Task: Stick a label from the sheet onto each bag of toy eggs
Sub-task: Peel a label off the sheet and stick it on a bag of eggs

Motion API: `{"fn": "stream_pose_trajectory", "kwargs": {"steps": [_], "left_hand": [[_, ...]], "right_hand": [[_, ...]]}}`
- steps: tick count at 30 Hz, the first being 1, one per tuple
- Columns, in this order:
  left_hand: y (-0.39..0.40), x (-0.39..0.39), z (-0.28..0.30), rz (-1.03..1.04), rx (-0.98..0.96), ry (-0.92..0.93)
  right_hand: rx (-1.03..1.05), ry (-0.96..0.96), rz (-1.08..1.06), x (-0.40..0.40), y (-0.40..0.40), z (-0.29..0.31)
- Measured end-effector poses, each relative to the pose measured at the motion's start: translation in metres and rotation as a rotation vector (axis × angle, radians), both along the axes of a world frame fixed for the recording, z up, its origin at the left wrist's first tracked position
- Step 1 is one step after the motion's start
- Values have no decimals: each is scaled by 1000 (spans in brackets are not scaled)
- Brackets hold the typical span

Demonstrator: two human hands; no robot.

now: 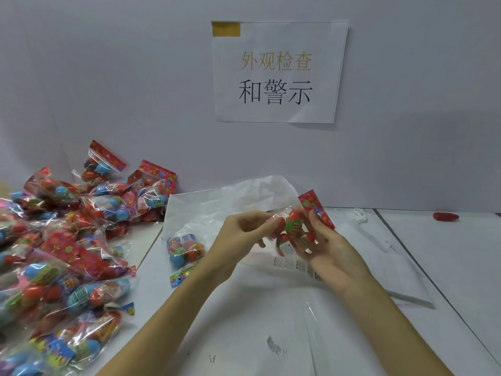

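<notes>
A clear bag of red toy eggs (pixel 294 226) with a red patterned header card is held up over the middle of the table. My right hand (pixel 329 248) grips it from the right and below. My left hand (pixel 244 232) pinches the bag's left side. Under my hands lies the label sheet (pixel 291 264), with small white printed labels showing on it. Another bag of eggs (pixel 184 249) lies flat to the left of my hands, on crumpled clear plastic.
A big heap of bagged toy eggs (pixel 62 245) covers the table's left side. White backing sheets (pixel 271 335) lie near the front edge. A paper sign (pixel 276 71) hangs on the back wall. A small red object (pixel 446 216) lies at far right.
</notes>
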State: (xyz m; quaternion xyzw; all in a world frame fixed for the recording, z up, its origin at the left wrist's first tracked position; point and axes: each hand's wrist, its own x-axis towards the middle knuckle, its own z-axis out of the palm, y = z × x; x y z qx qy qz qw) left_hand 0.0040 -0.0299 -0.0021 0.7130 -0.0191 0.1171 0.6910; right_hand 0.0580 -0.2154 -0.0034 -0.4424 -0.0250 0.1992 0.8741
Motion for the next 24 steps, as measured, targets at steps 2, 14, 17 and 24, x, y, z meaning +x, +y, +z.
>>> {"fn": "stream_pose_trajectory", "kwargs": {"steps": [2, 14, 17, 24], "left_hand": [[-3, 0, -1, 42, -54, -10], [-19, 1, -13, 23, 317, -293], [-15, 1, -14, 215, 314, -345], [-10, 2, -2, 197, -124, 52]], "right_hand": [[14, -17, -47, -1, 2, -3], [-268, -438, -22, -7, 10, -9], [-267, -441, -113, -9, 11, -10], [-374, -434, -45, -9, 12, -9]]}}
